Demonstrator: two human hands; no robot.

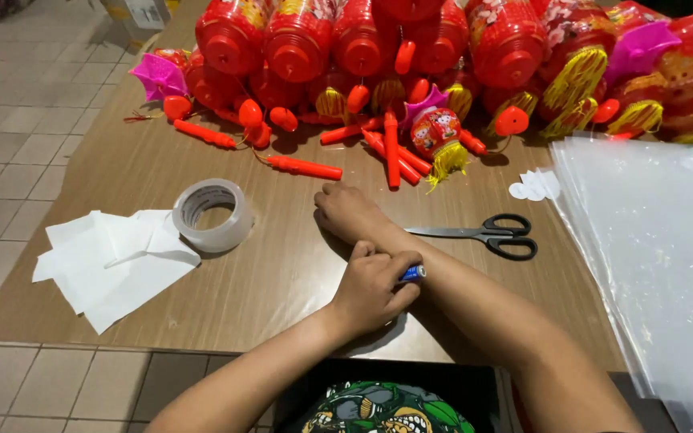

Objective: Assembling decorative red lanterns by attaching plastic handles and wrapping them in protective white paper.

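A small blue-tipped pen (411, 273) is gripped in the left hand (372, 289) and pressed against the right forearm, while the right hand (346, 210) is rested loosely closed and empty on the tabletop (282, 273).

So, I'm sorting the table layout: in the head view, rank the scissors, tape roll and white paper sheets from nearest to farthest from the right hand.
1. Scissors, just right of the right hand.
2. Tape roll, to its left.
3. White paper sheets, farthest left.

Left hand (374, 290) closed on blue pen (412, 273), pressed to right wrist | right hand (348, 211) fisted on table (282, 273) | scissors (487, 234) just beside | tape roll (213, 214) near | red lanterns (443, 48) heaped behind
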